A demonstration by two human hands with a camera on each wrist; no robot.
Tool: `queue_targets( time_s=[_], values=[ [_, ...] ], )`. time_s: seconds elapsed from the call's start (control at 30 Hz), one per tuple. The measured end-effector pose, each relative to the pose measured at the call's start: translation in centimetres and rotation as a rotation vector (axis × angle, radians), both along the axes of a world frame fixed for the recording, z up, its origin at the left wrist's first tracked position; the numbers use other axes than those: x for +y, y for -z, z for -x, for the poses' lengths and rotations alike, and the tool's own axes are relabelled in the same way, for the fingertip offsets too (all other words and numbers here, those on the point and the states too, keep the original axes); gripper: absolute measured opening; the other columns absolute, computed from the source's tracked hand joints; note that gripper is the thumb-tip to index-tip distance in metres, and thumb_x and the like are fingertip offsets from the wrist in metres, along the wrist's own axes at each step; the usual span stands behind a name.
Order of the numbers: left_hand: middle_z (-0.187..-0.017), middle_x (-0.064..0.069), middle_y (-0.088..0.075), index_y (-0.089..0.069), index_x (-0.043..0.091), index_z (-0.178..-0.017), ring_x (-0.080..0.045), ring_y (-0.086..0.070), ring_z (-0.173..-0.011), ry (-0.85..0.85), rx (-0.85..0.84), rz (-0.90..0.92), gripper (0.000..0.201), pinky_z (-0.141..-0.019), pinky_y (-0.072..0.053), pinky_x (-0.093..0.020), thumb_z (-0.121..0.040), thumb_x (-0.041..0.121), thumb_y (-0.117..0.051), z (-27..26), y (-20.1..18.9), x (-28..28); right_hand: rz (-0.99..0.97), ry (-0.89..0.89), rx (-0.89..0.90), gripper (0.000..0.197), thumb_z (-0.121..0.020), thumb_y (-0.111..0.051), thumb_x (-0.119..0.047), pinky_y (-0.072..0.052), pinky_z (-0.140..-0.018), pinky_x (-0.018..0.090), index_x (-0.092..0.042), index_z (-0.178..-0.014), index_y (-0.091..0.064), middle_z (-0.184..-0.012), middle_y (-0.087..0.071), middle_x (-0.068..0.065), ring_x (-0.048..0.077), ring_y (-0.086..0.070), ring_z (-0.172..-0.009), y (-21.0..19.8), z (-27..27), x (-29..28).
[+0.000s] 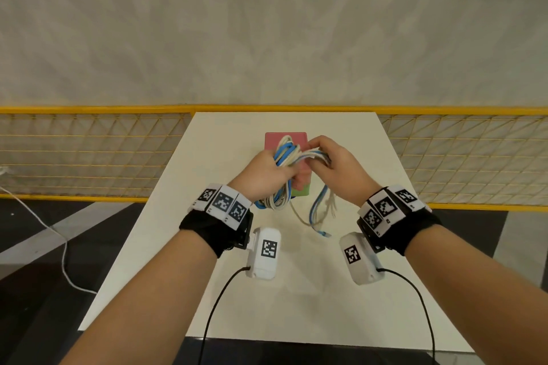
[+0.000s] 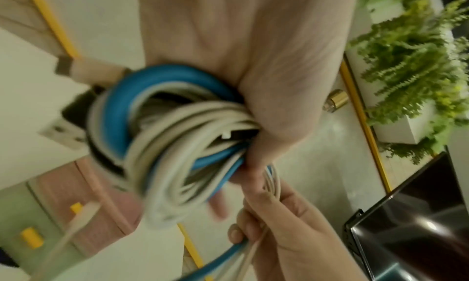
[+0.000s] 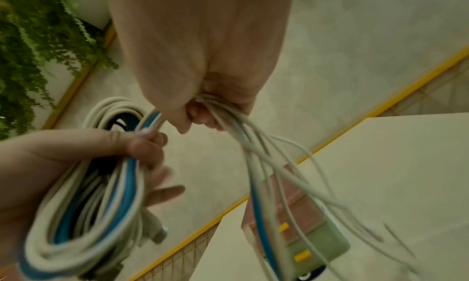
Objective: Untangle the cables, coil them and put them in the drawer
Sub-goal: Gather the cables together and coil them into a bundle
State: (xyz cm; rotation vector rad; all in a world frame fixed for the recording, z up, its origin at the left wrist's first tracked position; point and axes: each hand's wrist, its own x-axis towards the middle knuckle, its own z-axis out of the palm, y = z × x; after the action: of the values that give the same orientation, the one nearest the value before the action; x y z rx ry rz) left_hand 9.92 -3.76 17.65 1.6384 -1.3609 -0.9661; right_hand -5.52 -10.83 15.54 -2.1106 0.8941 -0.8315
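Left grip (image 1: 265, 170) is wrapped round a coil of blue and off-white cables (image 1: 284, 154) held above the worktop (image 1: 225, 139); right grip (image 1: 332, 163), just beside it, pinches the loose strands running out of that coil, and their tails (image 1: 321, 216) hang below it to the worktop. A pink and green drawer box (image 1: 296, 139) stands beyond and partly beneath both grips.

Left wrist view: the left grip (image 2: 253, 74) clamps the loops (image 2: 164, 141) at one side, while the right grip (image 2: 276, 221) holds the strands beyond them.

Right wrist view: the right grip (image 3: 200, 74) pinches the strands (image 3: 253, 145), which fan down toward the drawer box (image 3: 312, 235).

The cables look light, limp and springy, so the loops would likely loosen if released; best held across the whole bundle.
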Motion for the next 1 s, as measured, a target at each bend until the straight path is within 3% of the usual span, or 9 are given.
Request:
queue_targets(
  time_s=[0.07,0.13,0.23,0.3,0.43,0.53,0.67,0.83,1.0],
  values=[
    [-0.061,-0.013,-0.061,-0.06,0.009,-0.072,-0.02,-0.058,-0.055,-0.099,0.111,0.045,0.026,-0.061,-0.05,-0.031,-0.092,0.026,-0.063,-0.1,-0.1,0.0,-0.037,-0.008,-0.002,0.01,-0.094,-0.052,-0.01,-0.039,-0.061,0.007,-0.013,-0.103,-0.053,-0.072,-0.052,-0.015,-0.009,-0.053,-0.063,0.5,0.4,0.3],
    [-0.049,-0.003,-0.049,-0.051,0.013,-0.064,-0.02,-0.047,-0.045,-0.161,0.233,0.092,0.034,-0.057,-0.048,-0.032,-0.091,0.028,-0.066,0.0,-0.1,0.0,-0.088,-0.009,0.016,0.009,-0.095,-0.051,-0.015,-0.043,-0.063,0.011,-0.012,-0.103,-0.052,-0.075,-0.055,-0.011,-0.002,-0.057,-0.064,1.3,0.8,0.6],
    [-0.045,0.003,-0.037,-0.045,0.015,-0.058,-0.018,-0.035,-0.04,-0.19,0.405,0.138,0.042,-0.055,-0.05,-0.03,-0.089,0.03,-0.068,0.1,-0.3,0.3,-0.147,0.007,0.03,0.011,-0.097,-0.046,-0.019,-0.053,-0.069,0.034,-0.01,-0.101,-0.051,-0.074,-0.055,-0.003,0.019,-0.061,-0.066,2.1,1.2,1.1],
    [-0.044,0.002,-0.038,-0.043,0.016,-0.057,-0.016,-0.036,-0.038,-0.224,0.347,0.125,0.044,-0.051,-0.047,-0.028,-0.088,0.035,-0.069,0.2,-0.1,0.3,-0.193,0.033,-0.007,0.012,-0.099,-0.04,-0.02,-0.054,-0.067,0.046,-0.011,-0.096,-0.047,-0.069,-0.048,-0.005,0.016,-0.054,-0.056,2.0,1.0,1.6],
    [-0.052,0.004,-0.046,-0.047,0.018,-0.067,-0.007,-0.045,-0.039,-0.259,0.144,0.127,0.041,-0.044,-0.042,-0.017,-0.08,0.048,-0.072,0.8,0.6,0.3,-0.051,0.051,0.061,0.011,-0.1,-0.034,-0.02,-0.042,-0.055,0.024,-0.014,-0.097,-0.042,-0.067,-0.048,-0.007,0.004,-0.048,-0.052,1.1,-0.1,3.0],
    [-0.063,0.006,-0.056,-0.052,0.023,-0.074,-0.001,-0.055,-0.052,-0.182,0.191,0.134,0.031,-0.053,-0.047,-0.015,-0.079,0.045,-0.073,2.0,0.4,0.3,0.081,-0.038,0.189,0.023,-0.099,-0.034,-0.015,-0.045,-0.06,0.039,-0.006,-0.118,-0.045,-0.081,-0.064,0.016,0.028,-0.058,-0.065,0.6,-0.8,4.2],
    [-0.09,-0.002,-0.07,-0.059,0.021,-0.089,-0.015,-0.068,-0.084,-0.199,0.276,0.066,0.037,-0.079,-0.056,-0.032,-0.072,0.046,-0.079,2.9,0.3,0.1,0.194,-0.131,0.309,0.025,-0.094,-0.038,-0.002,-0.046,-0.059,0.038,0.004,-0.112,-0.054,-0.087,-0.065,0.023,0.032,-0.059,-0.067,0.3,-1.3,4.7],
    [-0.073,0.002,-0.065,-0.059,0.023,-0.078,-0.011,-0.065,-0.069,-0.361,0.268,0.181,0.016,-0.064,-0.052,-0.022,-0.084,0.03,-0.072,2.6,0.4,-0.5,0.098,-0.157,0.165,0.029,-0.096,-0.043,-0.012,-0.045,-0.059,0.029,-0.009,-0.124,-0.041,-0.081,-0.059,0.003,0.019,-0.057,-0.063,0.6,-1.1,4.6],
    [-0.08,-0.007,-0.072,-0.068,0.01,-0.089,-0.017,-0.068,-0.07,-0.474,0.364,0.269,0.012,-0.065,-0.056,-0.028,-0.089,0.022,-0.068,2.0,-0.1,-1.4,0.029,-0.152,-0.051,0.04,-0.091,-0.047,-0.014,-0.051,-0.067,0.044,-0.023,-0.125,-0.031,-0.101,-0.06,0.007,0.028,-0.061,-0.077,2.7,-0.6,4.8]
  ],
)
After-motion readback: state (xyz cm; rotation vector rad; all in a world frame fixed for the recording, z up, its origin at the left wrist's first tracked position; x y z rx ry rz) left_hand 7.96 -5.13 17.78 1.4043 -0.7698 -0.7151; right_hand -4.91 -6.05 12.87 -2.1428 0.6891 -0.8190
